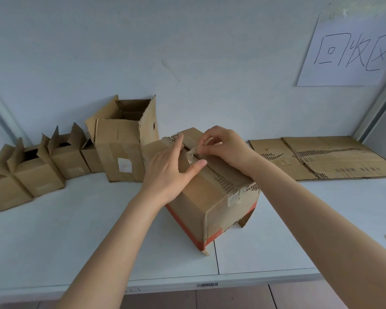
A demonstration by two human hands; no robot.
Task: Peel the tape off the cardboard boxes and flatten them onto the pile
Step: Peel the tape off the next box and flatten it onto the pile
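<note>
The left hand [172, 168] presses flat, fingers straight, on the taped box [210, 201] — the right hand [225, 148] pinches its tape strip [192, 152] between curled fingers, flattened pile [325, 157] at two o'clock.

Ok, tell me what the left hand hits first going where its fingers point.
The left hand lies on the taped box, fingers aimed past its far edge. Beyond that, probably the wall, passing between the tall open box and the right hand pinching tape; depth unclear.

A pale, bluish-white wall [120, 52] runs behind a white desk [76, 230] with a seam down its top. A handwritten paper sheet [348, 54] hangs upper right, beside a grey frame [377, 108]. Brownish floor tiles [232, 297] show below the desk's barcode label [207, 285].
</note>
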